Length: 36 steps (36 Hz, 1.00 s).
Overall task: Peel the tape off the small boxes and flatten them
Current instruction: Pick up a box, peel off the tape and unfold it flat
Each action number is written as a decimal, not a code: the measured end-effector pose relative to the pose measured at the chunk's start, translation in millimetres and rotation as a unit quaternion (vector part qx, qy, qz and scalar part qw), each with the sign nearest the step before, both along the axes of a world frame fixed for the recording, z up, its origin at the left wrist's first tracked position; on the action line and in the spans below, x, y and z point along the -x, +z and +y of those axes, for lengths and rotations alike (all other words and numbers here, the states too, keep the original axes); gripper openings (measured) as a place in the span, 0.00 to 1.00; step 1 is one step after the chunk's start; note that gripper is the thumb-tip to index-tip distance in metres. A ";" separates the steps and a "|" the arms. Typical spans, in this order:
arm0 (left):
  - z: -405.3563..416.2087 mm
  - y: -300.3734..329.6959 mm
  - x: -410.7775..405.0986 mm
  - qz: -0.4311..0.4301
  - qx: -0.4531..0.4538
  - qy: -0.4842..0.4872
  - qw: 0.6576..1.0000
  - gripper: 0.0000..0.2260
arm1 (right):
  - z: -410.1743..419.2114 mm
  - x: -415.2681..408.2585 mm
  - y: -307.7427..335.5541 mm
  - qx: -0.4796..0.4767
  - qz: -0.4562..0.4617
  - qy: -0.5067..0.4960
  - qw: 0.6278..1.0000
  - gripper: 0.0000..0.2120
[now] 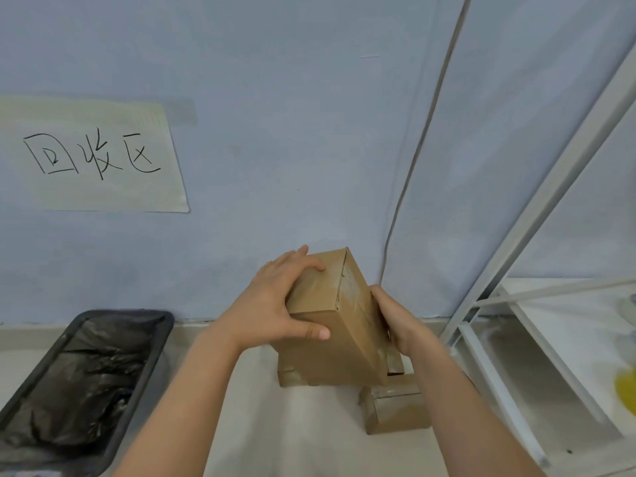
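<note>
A small brown cardboard box (pixel 339 318) is held up in the air in front of the wall, tilted, with clear tape across its top face. My left hand (pixel 275 304) grips its left side, thumb on the near face and fingers over the top. My right hand (pixel 392 318) holds its right side, partly hidden behind the box. Below on the floor lie more taped boxes: one (pixel 395 407) to the lower right, and another (pixel 292 376) mostly hidden under the held box.
A black bin lined with a dark bag (pixel 86 380) stands on the floor at the left. A white metal rack (pixel 516 304) stands at the right. A handwritten paper sign (pixel 93 156) is taped to the pale blue wall.
</note>
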<state>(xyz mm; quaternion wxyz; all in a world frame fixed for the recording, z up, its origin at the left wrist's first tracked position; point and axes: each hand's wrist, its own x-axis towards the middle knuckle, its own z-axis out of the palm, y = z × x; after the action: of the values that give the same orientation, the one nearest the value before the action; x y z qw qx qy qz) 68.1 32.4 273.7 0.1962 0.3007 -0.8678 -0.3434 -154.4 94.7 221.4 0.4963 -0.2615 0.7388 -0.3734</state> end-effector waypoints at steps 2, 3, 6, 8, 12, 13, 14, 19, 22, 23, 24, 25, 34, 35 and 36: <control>-0.6 -0.1 -2.1 -0.008 0.000 -0.010 1.000 0.37 | -1.7 0.9 -5.2 -0.008 -0.017 -0.010 1.000 0.30; -1.2 -0.6 -3.3 -0.010 0.002 -0.018 1.000 0.37 | -2.4 0.8 -6.4 -0.009 -0.024 -0.009 1.000 0.31; -0.9 -1.2 -5.0 -0.013 0.032 -0.032 0.999 0.37 | -4.8 1.5 -10.0 -0.001 -0.037 -0.002 0.999 0.26; 0.4 -0.8 -4.0 -0.004 0.060 -0.025 0.998 0.37 | -6.6 1.8 -11.7 0.004 -0.035 -0.002 0.999 0.25; 3.5 -1.3 -0.9 0.000 0.113 0.004 0.994 0.36 | -10.0 -8.1 5.3 0.060 0.092 0.010 0.994 0.19; 3.7 -2.8 0.3 -0.002 0.138 0.015 0.990 0.35 | -10.7 -9.7 13.3 0.095 0.146 0.002 0.985 0.18; 3.8 -4.6 1.5 -0.008 0.165 0.030 0.986 0.35 | -10.0 -11.0 22.5 0.141 0.185 -0.014 0.973 0.17; -0.8 -11.7 3.0 -0.065 0.246 0.101 0.962 0.37 | 6.8 -20.8 61.5 0.317 0.208 0.012 0.925 0.09; -0.1 -12.7 3.5 -0.073 0.261 0.102 0.957 0.38 | 15.0 -33.4 63.0 0.322 0.252 0.094 0.908 0.11; 1.1 -13.2 4.6 -0.068 0.268 0.100 0.956 0.39 | 15.7 -37.3 60.4 0.314 0.264 0.122 0.904 0.13; 2.7 -14.4 5.7 -0.062 0.275 0.098 0.955 0.39 | 15.5 -40.4 56.8 0.304 0.276 0.146 0.900 0.15; 3.9 -15.8 7.1 -0.054 0.280 0.097 0.954 0.39 | 14.6 -42.8 53.8 0.295 0.287 0.165 0.896 0.17; 4.1 -21.0 7.6 -0.028 0.310 0.106 0.944 0.37 | 11.4 -49.3 50.4 0.294 0.330 0.191 0.876 0.15; 3.4 -20.9 7.2 -0.029 0.305 0.109 0.946 0.38 | 11.3 -49.9 50.7 0.297 0.329 0.192 0.876 0.13; 3.0 -20.9 6.7 -0.031 0.301 0.110 0.947 0.38 | 11.1 -50.2 50.4 0.298 0.329 0.194 0.875 0.12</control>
<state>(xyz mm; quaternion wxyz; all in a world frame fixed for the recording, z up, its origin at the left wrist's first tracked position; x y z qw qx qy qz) 61.4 35.4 252.7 0.2873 0.3321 -0.8978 -0.0330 -104.2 105.8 271.8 0.1856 -0.6426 0.6475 -0.3651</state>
